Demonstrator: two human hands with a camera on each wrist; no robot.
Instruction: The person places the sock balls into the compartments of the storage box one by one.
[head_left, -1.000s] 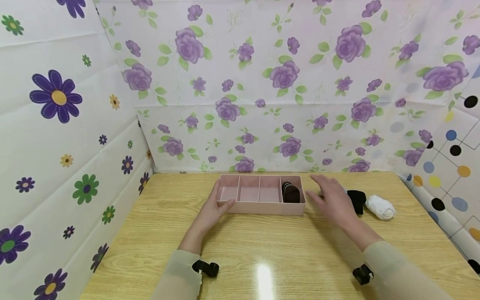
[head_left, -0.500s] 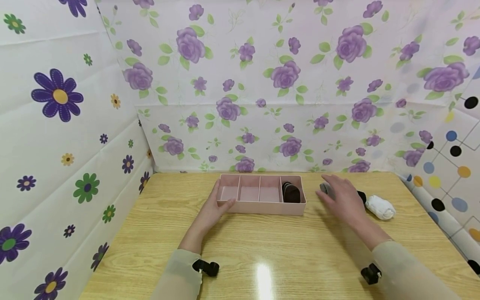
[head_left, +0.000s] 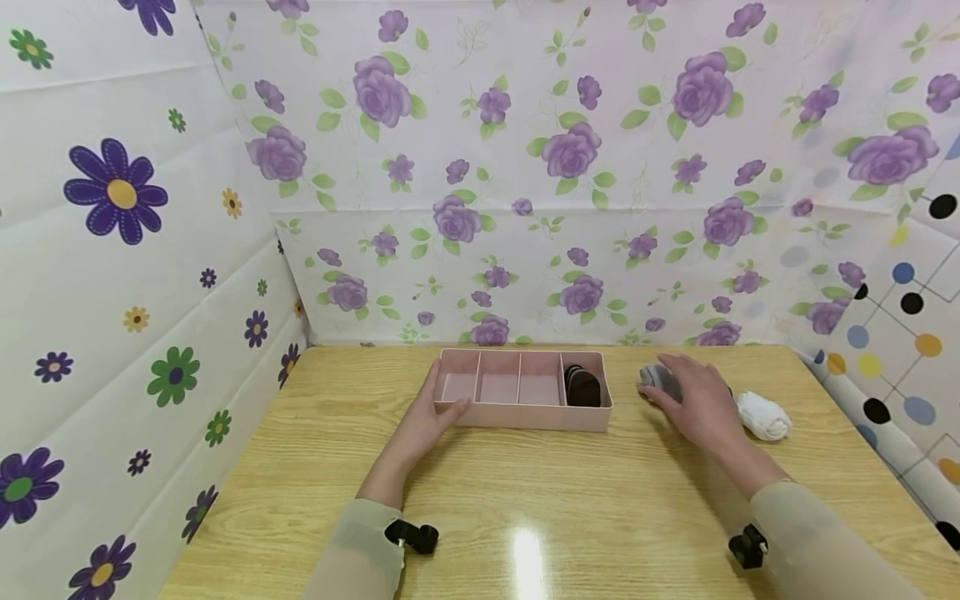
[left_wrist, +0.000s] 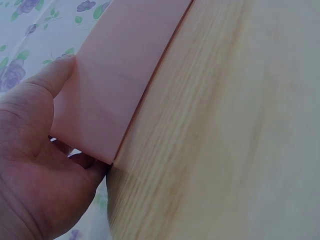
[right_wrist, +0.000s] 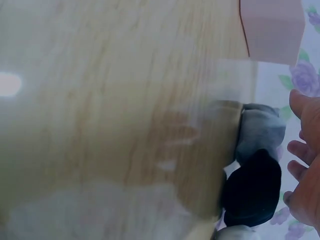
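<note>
My left hand (head_left: 416,423) grips the left end of a pink divided box (head_left: 525,416). In the left wrist view, the thumb lies on the box's long wall (left_wrist: 107,75) and the fingers go behind its short end. A rolled dark brown sock (head_left: 582,388) with light stripes sits in the rightmost compartment. Right of the box, my right hand (head_left: 703,407) hovers over a rolled grey sock (head_left: 658,379), fingers spread and apart from it in the right wrist view. Beside the grey sock lies a rolled black sock (right_wrist: 252,189), mostly hidden by the hand in the head view.
A rolled white sock (head_left: 763,416) lies right of my right hand. The other three box compartments hold nothing. The wooden table (head_left: 480,508) meets a flowered cloth wall (head_left: 450,167) at the back, with patterned cloth on both sides.
My right hand has moved right, from beside the box to over the grey sock, uncovering the grey sock and covering most of the black one. The left hand and box stay put.
</note>
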